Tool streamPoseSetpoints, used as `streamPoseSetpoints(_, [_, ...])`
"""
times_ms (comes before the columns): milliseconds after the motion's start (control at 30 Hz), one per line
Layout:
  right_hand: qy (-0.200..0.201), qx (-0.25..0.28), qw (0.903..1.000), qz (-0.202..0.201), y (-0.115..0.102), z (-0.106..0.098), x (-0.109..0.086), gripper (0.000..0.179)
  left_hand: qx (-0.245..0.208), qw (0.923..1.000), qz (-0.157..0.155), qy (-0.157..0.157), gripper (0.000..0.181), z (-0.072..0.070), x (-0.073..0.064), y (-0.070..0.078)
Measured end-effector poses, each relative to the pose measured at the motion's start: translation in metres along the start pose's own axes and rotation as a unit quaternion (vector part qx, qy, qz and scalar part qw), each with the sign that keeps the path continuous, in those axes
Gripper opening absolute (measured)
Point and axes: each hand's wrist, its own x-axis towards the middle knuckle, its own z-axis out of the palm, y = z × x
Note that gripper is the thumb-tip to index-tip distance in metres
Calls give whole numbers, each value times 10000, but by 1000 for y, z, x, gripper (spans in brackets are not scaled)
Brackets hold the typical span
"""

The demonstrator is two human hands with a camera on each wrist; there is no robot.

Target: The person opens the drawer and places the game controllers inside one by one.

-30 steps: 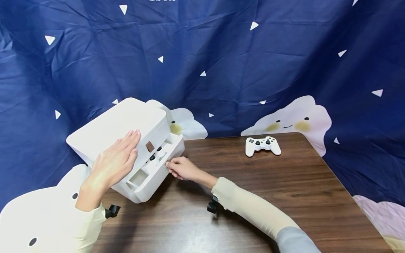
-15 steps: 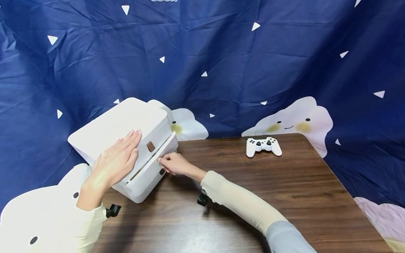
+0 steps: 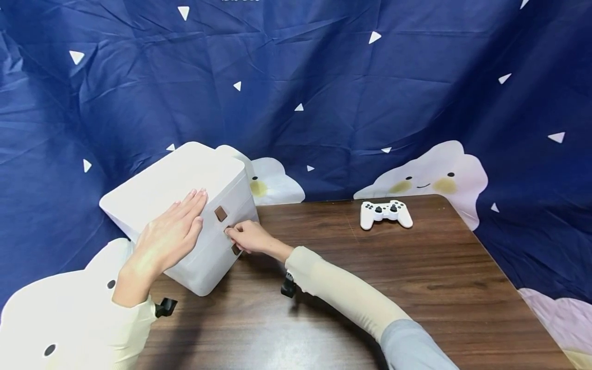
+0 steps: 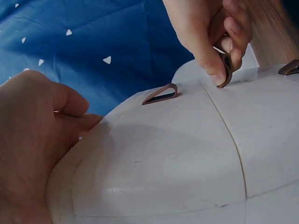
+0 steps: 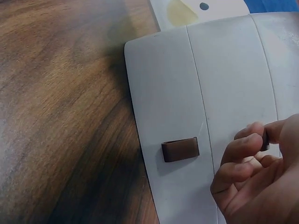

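A white drawer box point(image 3: 185, 174) stands at the left of the table, its drawer fronts level with each other. On its top lies my left hand point(image 3: 168, 234), palm down with straight fingers. My right hand point(image 3: 252, 237) is at the middle drawer, where thumb and fingers pinch its brown pull tab point(image 4: 227, 72). The upper pull tab point(image 4: 161, 94) sticks out as a loop above it. Lower down, the bottom pull tab point(image 5: 181, 149) shows fully in the right wrist view. What the drawers contain is hidden.
A white game controller point(image 3: 386, 214) lies near the back edge of the brown wooden table point(image 3: 342, 318). A dark blue curtain point(image 3: 296, 67) with white triangles and cloud faces hangs behind. Small black devices are strapped at both wrists.
The middle drawer was pulled out with white and black things inside; my right hand has pushed it in until its front is level. My left hand has stayed on top.
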Motion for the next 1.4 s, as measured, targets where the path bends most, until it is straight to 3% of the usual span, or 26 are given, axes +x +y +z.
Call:
streamPoseSetpoints(367, [-51, 219, 9997, 46, 20, 5, 1, 57, 2, 9998, 28, 172, 55, 1, 0, 1])
streamPoseSetpoints(667, [242, 433, 9983, 313, 44, 6, -2, 22, -49, 9999, -10, 119, 56, 1, 1, 0])
streamPoseSetpoints(800, [244, 908, 9942, 515, 49, 12, -6, 12, -46, 9999, -4, 131, 56, 0, 0, 0])
streamPoseSetpoints(1000, [-141, 2188, 9737, 622, 53, 22, -11, 37, -25, 9999, 4, 159, 56, 0, 0, 1])
streamPoseSetpoints(1067, [-138, 2352, 9695, 673, 54, 24, -11, 41, -24, 9999, 9, 164, 56, 0, 0, 1])
streamPoseSetpoints(1300, [-139, 1985, 9755, 939, 59, 26, -8, 28, -1, 9998, 44, 210, 56, 1, 1, 1])
streamPoseSetpoints(1400, [-250, 1917, 9759, 1008, 58, 28, -6, 30, 2, 9997, 46, 242, 55, 1, 0, 1])
